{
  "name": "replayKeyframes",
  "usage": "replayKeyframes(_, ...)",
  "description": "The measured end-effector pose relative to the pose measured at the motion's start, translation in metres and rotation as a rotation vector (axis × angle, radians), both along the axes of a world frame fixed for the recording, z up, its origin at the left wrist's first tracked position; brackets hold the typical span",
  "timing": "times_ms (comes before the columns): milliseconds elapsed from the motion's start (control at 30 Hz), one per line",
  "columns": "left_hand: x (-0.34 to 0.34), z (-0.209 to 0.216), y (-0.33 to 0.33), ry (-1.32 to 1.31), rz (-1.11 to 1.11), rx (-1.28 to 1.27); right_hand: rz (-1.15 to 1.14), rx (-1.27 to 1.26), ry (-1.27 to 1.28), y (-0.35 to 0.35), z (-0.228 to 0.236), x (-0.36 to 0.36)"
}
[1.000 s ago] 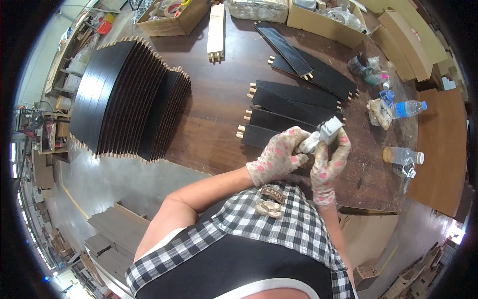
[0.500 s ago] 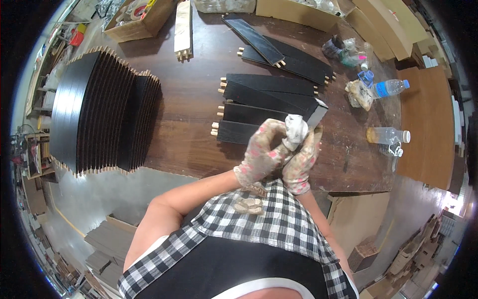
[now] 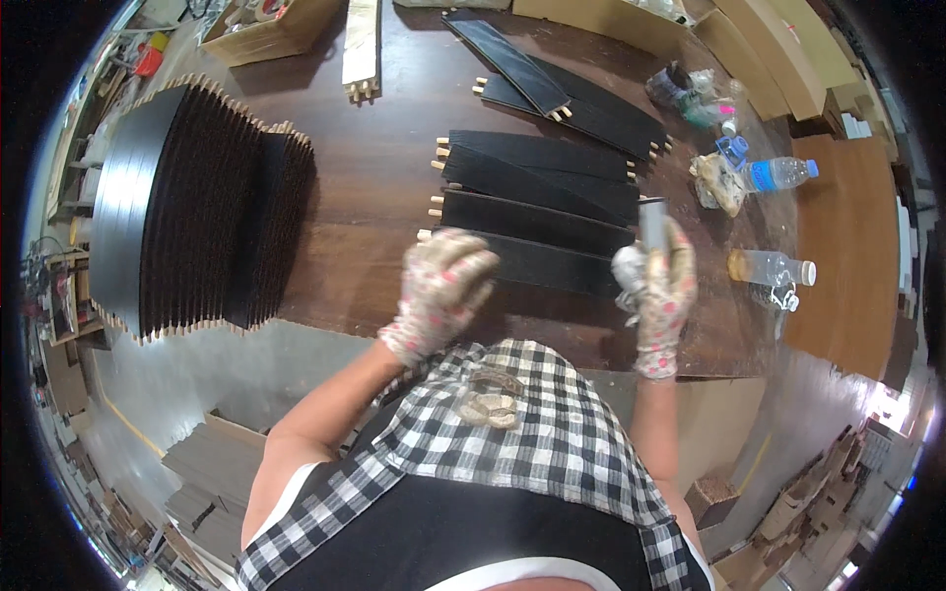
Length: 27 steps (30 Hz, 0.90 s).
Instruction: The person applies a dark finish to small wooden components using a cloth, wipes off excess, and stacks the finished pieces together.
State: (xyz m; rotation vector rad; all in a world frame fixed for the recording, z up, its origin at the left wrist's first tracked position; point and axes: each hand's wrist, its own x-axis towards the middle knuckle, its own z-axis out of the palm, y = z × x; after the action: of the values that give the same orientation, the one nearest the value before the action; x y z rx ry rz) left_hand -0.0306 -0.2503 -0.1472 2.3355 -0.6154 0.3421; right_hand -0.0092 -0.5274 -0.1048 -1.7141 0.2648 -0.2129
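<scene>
My left hand [image 3: 441, 295], in a stained white glove with pink dots, is over the left end of the nearest black board [image 3: 552, 264]. Its fingers are apart and slightly bent; I cannot tell whether they touch the board. At the boards' right ends, my gloved right hand [image 3: 667, 300] is closed on a scraper with a flat grey blade [image 3: 652, 225] pointing away from me. A crumpled white rag [image 3: 628, 268] is in the same hand. Beyond lie more black boards [image 3: 537, 212] side by side, light wooden dowels sticking out of their ends.
A tall stack of black doweled boards [image 3: 187, 217] stands at the left. Two crossed boards [image 3: 507, 64] and a pale board [image 3: 362, 44] lie farther back. Bottles [image 3: 778, 174] and plastic bags [image 3: 695, 98] are on the right. Cardboard boxes [image 3: 266, 39] line the table's far edge.
My hands have separated: the left moved left to the nearest board's end and no longer touches the rag. The right moved right, carrying scraper and rag.
</scene>
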Motion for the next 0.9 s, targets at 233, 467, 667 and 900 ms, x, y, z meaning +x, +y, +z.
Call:
replayKeyframes(233, -0.002, -0.032, 0.036, -0.096, 0.000, 0.072, 0.458, -0.751, -0.262, 0.040, -0.005, 0.012)
replayKeyframes(467, 0.003, -0.038, 0.036, -0.198, -0.012, 0.008, 0.662, -0.988, -0.281, 0.117, -0.012, 0.031)
replayKeyframes(667, 0.002, -0.030, 0.036, -0.143, -0.024, -0.013, 0.593, -1.066, -0.214, 0.058, -0.010, 0.014)
replayKeyframes(900, 0.007, -0.016, 0.035, -0.036, -0.045, 0.058, 0.175, -1.388, 0.285, -0.117, 0.009, -0.026)
